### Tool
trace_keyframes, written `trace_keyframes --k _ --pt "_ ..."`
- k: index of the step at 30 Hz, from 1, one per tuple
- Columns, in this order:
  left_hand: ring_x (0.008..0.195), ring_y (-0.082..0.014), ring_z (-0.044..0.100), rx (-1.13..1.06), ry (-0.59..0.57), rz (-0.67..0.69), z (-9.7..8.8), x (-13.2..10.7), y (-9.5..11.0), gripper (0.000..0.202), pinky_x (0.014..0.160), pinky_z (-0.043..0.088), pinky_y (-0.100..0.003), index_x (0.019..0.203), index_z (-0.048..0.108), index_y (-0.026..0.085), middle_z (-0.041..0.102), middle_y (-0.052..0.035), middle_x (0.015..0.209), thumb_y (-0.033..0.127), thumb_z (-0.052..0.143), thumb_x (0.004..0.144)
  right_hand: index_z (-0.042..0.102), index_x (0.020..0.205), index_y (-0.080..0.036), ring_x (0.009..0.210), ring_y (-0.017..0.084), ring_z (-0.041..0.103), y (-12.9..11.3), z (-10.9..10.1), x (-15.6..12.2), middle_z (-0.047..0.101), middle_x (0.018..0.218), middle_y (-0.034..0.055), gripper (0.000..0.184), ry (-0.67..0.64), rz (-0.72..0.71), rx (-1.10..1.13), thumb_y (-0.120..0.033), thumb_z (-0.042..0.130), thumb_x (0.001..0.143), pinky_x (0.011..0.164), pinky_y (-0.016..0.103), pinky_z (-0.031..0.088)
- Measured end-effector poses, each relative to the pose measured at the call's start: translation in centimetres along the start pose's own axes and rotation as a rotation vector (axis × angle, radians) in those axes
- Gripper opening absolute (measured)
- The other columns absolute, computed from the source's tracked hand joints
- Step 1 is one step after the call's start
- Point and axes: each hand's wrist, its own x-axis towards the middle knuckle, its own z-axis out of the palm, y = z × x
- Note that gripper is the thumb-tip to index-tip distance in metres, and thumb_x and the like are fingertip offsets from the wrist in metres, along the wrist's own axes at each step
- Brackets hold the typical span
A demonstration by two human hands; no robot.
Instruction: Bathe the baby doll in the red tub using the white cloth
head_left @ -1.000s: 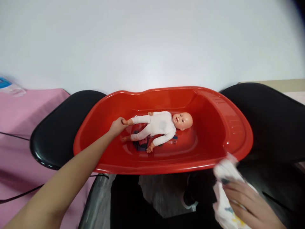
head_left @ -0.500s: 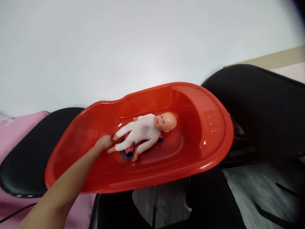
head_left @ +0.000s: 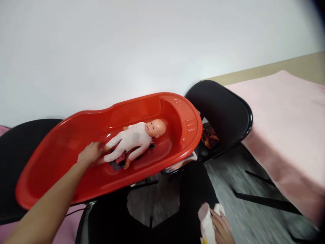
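A bald baby doll (head_left: 137, 137) in a white suit lies on its back in a red baby bathtub (head_left: 190, 118), head toward the right end. My left hand (head_left: 89, 153) reaches into the tub beside the doll's feet. Its fingers are smeared by motion, and I cannot tell whether they touch a foot. Down at the lower right, over my dark-clothed leg, my right hand (head_left: 222, 227) is closed on a white cloth (head_left: 207, 222) with pink and yellow patches. A dark picture (head_left: 118, 161) shows on the tub floor, partly under the doll.
Black chairs (head_left: 220, 112) stand at both ends of the tub. To the right is a surface under a pink cover (head_left: 286, 125). A white wall (head_left: 152, 44) rises behind. Dark metal legs (head_left: 266, 200) stand on the grey floor (head_left: 225, 169).
The view has swung right, so the tub and doll sit farther left. My left hand has drawn slightly back from the doll's feet. My right hand with the white cloth has come into view.
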Motion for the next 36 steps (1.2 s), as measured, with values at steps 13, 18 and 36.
trace_keyframes --k 13,18,36 --pt "0.086 -0.0237 0.076 -0.539 0.523 0.055 -1.5 -41.0 12.5 0.013 0.08 0.065 -0.036 0.1 0.072 0.03 0.078 -0.0032 0.096 0.034 0.06 0.102 0.055 0.155 -0.026 0.131 0.038 0.069 -1.8 -0.6 3.3 0.072 0.143 0.0126 0.06 -0.032 0.07 0.13 -0.022 0.05 0.095 0.106 0.062 0.053" --pt "0.09 -0.0244 0.078 -0.82 0.326 0.046 6.5 -47.1 17.9 0.02 0.075 0.065 -0.033 0.107 0.077 0.031 0.078 -0.007 0.104 0.034 0.057 0.105 0.059 0.152 -0.029 0.128 0.039 0.071 -1.4 -0.8 3.3 0.073 0.142 0.0096 0.058 0.007 0.064 0.149 -0.023 0.052 0.095 0.101 0.062 0.058" --pt "0.058 -0.0167 0.058 -0.917 0.072 0.186 11.7 -44.3 20.3 0.019 0.067 0.055 -0.029 0.074 0.045 0.025 0.053 0.0026 0.066 0.019 0.05 0.091 0.062 0.15 -0.028 0.132 0.04 0.068 -1.6 -1.6 2.3 0.07 0.145 0.0124 0.048 -0.023 0.157 0.136 -0.033 0.049 0.104 0.105 0.064 0.058"
